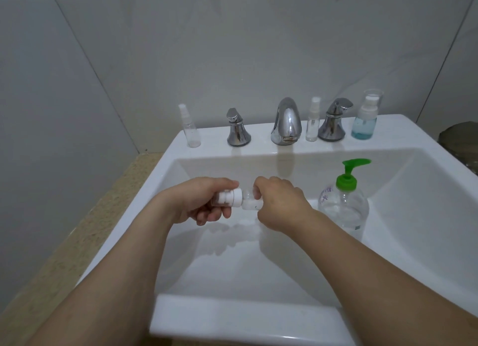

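Note:
Over the white sink basin [297, 255], my two hands hold a small clear bottle [249, 202] lying sideways. Its white pump cap [229, 197] points left, and the fingers of my left hand [199, 201] curl round it. My right hand [279, 203] grips the clear body of the bottle from the right, hiding most of it. Cap and body sit together; whether they are screwed tight is unclear.
A clear bottle with a green pump [345, 206] stands in the basin at right. On the back ledge stand a small spray bottle [190, 128], two chrome handles [238, 131] [332, 122], the chrome spout [286, 122], another small spray bottle [312, 120] and a blue-liquid pump bottle [365, 116].

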Demonstrator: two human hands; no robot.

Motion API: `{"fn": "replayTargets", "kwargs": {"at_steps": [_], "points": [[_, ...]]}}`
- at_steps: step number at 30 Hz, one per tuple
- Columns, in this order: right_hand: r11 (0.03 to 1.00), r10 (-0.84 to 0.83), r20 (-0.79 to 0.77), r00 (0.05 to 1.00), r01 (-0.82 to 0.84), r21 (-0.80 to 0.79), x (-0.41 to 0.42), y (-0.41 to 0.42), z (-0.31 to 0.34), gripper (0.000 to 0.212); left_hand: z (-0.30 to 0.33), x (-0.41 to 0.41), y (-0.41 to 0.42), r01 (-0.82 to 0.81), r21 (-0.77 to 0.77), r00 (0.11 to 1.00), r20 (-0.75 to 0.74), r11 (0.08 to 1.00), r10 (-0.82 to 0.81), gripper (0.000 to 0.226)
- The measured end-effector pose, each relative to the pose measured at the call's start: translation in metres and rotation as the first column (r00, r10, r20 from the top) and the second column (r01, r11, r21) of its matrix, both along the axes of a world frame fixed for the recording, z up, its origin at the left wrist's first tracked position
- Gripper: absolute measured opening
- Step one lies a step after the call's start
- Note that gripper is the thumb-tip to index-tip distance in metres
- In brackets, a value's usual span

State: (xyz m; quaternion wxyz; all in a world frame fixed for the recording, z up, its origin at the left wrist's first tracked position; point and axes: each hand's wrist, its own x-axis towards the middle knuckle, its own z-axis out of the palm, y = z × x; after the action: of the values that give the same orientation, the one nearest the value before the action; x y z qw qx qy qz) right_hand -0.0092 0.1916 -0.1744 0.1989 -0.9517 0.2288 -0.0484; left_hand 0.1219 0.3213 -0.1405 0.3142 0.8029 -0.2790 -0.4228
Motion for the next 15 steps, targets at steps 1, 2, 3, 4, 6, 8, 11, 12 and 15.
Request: {"fn": "replayTargets", "kwargs": {"at_steps": [1,2,3,4,6,8,11,12,15], "points": [[1.0,0.003,-0.01,1.0,-0.003,0.001,-0.0009,-0.0007,-0.0006,0.03,-0.0012,-0.0011,-0.0006,0.028,0.01,1.0,0.011,1.0,-0.028,0.055],[1.0,0.003,-0.019,1.0,-0.003,0.007,-0.0003,-0.0012,-0.0005,0.031,-0.0015,-0.001,-0.0009,0.053,0.009,0.998,0.037,0.999,-0.053,0.056],[1.0,-0.003,-0.031,1.0,0.003,0.017,-0.0004,-0.0019,-0.0009,0.031,-0.0022,-0.0015,-0.0017,0.071,-0.014,0.996,0.058,0.997,-0.07,0.054],[0.999,-0.013,-0.038,0.999,0.014,0.03,0.0,-0.0023,-0.0011,0.031,-0.0026,-0.0022,-0.0021,0.081,-0.058,0.995,0.07,0.995,-0.077,0.051],[0.998,-0.035,-0.036,0.999,0.037,0.043,0.0004,-0.0024,-0.0007,0.031,-0.0019,-0.0029,-0.002,0.079,-0.156,0.994,0.085,0.985,-0.066,0.044],[0.998,-0.046,-0.029,0.999,0.047,0.036,0.0012,-0.0018,-0.0001,0.032,0.0003,-0.0015,-0.0017,0.069,-0.184,0.994,0.097,0.981,-0.051,0.035],[0.999,-0.047,-0.029,0.998,0.047,0.01,0.0015,-0.0009,-0.001,0.033,0.0041,-0.0032,-0.0017,0.027,-0.081,0.995,0.101,0.996,-0.019,0.043],[0.999,-0.051,-0.022,0.998,0.051,0.003,0.0016,-0.0009,-0.0015,0.033,0.0048,-0.0041,-0.0021,0.001,-0.049,0.995,0.103,0.999,0.004,0.05],[0.998,-0.06,0.021,0.998,0.06,-0.016,0.0027,-0.001,-0.0002,0.033,0.0069,-0.0042,-0.002,-0.069,-0.013,0.996,0.059,0.997,0.07,0.056]]}}
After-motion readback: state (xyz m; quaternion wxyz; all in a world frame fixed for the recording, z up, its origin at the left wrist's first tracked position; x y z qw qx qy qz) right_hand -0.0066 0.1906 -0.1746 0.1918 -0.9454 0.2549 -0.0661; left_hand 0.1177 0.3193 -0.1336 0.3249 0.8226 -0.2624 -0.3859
